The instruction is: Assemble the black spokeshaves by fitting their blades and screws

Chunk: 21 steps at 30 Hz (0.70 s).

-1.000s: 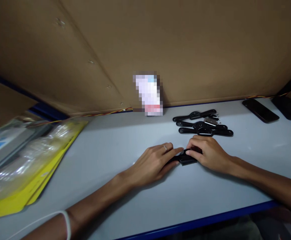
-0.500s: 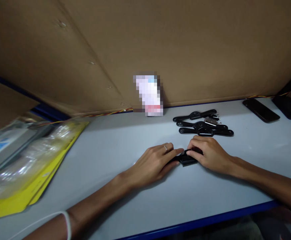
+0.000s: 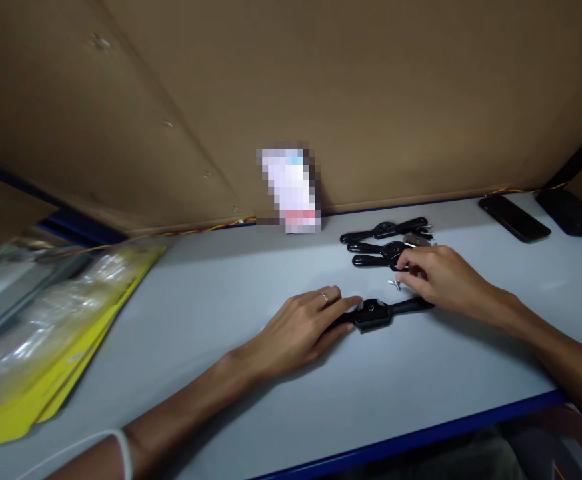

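Note:
A black spokeshave point(image 3: 377, 316) lies across the table in front of me, its middle and right handle uncovered. My left hand point(image 3: 311, 323), with a ring on one finger, is closed around its left handle. Just above the right handle, my right hand point(image 3: 443, 280) pinches a small silver wing screw point(image 3: 395, 284) at its fingertips. Behind that hand lie several more things: a far black spokeshave point(image 3: 385, 230), two nearer ones partly covered by my fingers, a flat metal piece point(image 3: 415, 240) and small silver screws point(image 3: 428, 231).
Against the cardboard wall point(image 3: 395, 100) leans a blurred-out upright object point(image 3: 293, 190). A dark phone point(image 3: 515, 219) and a black case-like item point(image 3: 571, 213) lie at the back right. Clear plastic packs on yellow cards point(image 3: 95, 347) cover the left side. A blue edge point(image 3: 421, 437) borders the table's front.
My right hand has moved up and right, off the spokeshave's middle, and now shows the wing screw in its fingers. The left hand keeps its hold; the view has shifted slightly.

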Available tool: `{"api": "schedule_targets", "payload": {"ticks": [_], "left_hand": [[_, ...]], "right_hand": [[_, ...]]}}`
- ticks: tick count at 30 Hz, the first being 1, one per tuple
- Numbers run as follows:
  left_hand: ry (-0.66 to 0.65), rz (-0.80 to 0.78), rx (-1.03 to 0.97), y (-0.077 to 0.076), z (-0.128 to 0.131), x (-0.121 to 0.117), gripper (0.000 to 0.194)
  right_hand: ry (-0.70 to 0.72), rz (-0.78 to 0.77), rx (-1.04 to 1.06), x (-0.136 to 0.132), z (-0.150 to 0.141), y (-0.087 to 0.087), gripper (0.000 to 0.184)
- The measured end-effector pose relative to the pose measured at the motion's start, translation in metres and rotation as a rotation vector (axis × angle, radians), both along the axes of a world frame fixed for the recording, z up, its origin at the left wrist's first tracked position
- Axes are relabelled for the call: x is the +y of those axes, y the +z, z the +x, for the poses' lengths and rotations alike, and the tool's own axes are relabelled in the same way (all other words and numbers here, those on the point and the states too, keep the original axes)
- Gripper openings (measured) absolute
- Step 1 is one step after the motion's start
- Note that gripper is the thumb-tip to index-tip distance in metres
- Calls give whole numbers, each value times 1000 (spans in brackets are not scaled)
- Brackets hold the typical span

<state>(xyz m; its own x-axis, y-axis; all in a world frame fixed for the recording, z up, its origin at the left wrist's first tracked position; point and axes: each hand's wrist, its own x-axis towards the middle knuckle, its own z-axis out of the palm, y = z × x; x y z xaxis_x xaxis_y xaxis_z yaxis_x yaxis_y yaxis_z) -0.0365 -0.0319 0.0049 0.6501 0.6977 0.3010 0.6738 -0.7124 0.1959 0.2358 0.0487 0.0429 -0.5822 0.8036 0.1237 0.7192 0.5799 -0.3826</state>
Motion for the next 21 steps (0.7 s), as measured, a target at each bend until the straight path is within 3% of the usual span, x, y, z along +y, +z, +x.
{"api": "schedule_targets", "payload": {"ticks": [5, 12, 17, 21], "left_hand": [[6, -15, 3, -1, -1, 0, 30], [-23, -16, -30, -2, -3, 1, 24], [-57, 10, -72, -2, -2, 2, 24], [-55, 10, -75, 0, 0, 2, 25]], "right_hand": [[66, -17, -50, -6, -12, -14, 10], [98, -30, -23, -1, -7, -19, 13], [108, -4, 77, -2, -10, -11, 22], [84, -96, 268, -11, -19, -2, 21]]}}
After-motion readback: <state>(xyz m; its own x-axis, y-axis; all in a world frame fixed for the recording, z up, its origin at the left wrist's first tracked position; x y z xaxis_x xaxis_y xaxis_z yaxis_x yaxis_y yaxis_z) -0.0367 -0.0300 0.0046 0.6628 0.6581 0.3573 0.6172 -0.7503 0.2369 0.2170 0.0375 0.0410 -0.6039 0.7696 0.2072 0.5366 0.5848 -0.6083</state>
